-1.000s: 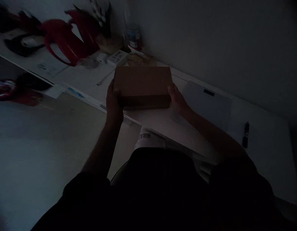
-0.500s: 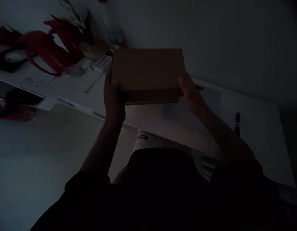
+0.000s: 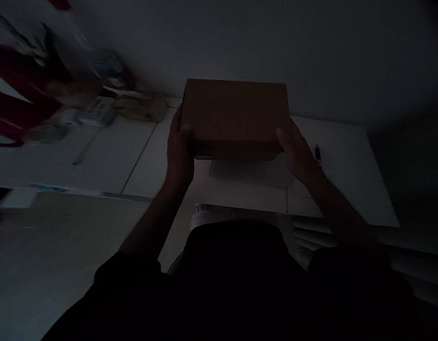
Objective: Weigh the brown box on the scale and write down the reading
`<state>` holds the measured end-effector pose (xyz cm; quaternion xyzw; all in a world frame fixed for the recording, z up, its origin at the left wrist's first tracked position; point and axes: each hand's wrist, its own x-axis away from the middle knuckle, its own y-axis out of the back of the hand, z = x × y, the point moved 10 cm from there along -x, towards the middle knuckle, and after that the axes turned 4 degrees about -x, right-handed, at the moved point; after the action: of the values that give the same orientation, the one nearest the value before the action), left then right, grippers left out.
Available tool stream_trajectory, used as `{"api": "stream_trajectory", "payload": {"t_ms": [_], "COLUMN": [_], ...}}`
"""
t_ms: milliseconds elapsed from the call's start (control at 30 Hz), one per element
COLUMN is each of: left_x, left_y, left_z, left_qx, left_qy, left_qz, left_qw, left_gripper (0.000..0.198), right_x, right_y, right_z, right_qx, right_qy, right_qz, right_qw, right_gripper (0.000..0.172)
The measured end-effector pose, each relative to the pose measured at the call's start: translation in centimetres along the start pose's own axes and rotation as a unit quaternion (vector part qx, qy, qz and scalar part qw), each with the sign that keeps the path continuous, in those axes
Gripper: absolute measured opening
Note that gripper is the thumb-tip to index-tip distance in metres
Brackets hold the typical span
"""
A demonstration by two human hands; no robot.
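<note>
Between my two hands is a brown cardboard box (image 3: 236,111), held up over the white table (image 3: 247,194). My left hand (image 3: 180,149) grips its left end, with the thumb on the near left corner. The right end is clasped by my right hand (image 3: 297,149), thumb against the front edge. Both hands' other fingers are mostly hidden behind the box. Below the box, a grey flat sheet or mat (image 3: 250,173) lies on the table. The scene is very dark.
A dark pen-like object (image 3: 317,154) lies on the table right of my right hand. At the left stand a blurred red jug (image 3: 30,90), a bottle (image 3: 107,61), a small white box (image 3: 98,110) and a brown package (image 3: 140,106). A wall rises behind.
My view has turned, so the table looks straighter and the red jug has shifted left. The box and both hands appear slightly further right; the brown package has come into sight.
</note>
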<state>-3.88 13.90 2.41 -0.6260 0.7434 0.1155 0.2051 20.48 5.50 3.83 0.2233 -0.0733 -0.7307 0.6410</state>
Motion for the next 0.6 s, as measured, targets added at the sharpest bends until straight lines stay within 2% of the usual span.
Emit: {"api": "stream_trajectory", "payload": {"t_ms": [167, 300, 467, 600], "left_x": [0.4, 0.8, 1.1, 1.0], "left_y": [-3.1, -5.1, -6.3, -6.6], "left_z": [1.3, 2.0, 2.7, 3.5], "left_qx": [0.018, 0.007, 0.002, -0.014], "left_qy": [0.018, 0.035, 0.037, 0.039], "left_qz": [0.045, 0.07, 0.082, 0.089], "left_qw": [0.999, 0.997, 0.996, 0.995], "left_gripper": [0.045, 0.044, 0.043, 0.04], "right_x": [2.0, 3.2, 3.9, 4.1], "right_y": [2.3, 3.6, 4.2, 4.4], "right_z": [-1.7, -3.5, -4.8, -5.5], "right_qx": [-0.002, 0.007, -0.015, -0.025], "right_qy": [-0.012, -0.03, -0.052, -0.061], "right_qz": [-0.037, -0.055, -0.068, -0.077], "right_qw": [0.999, 0.998, 0.996, 0.995], "right_gripper": [0.08, 0.081, 0.079, 0.08]}}
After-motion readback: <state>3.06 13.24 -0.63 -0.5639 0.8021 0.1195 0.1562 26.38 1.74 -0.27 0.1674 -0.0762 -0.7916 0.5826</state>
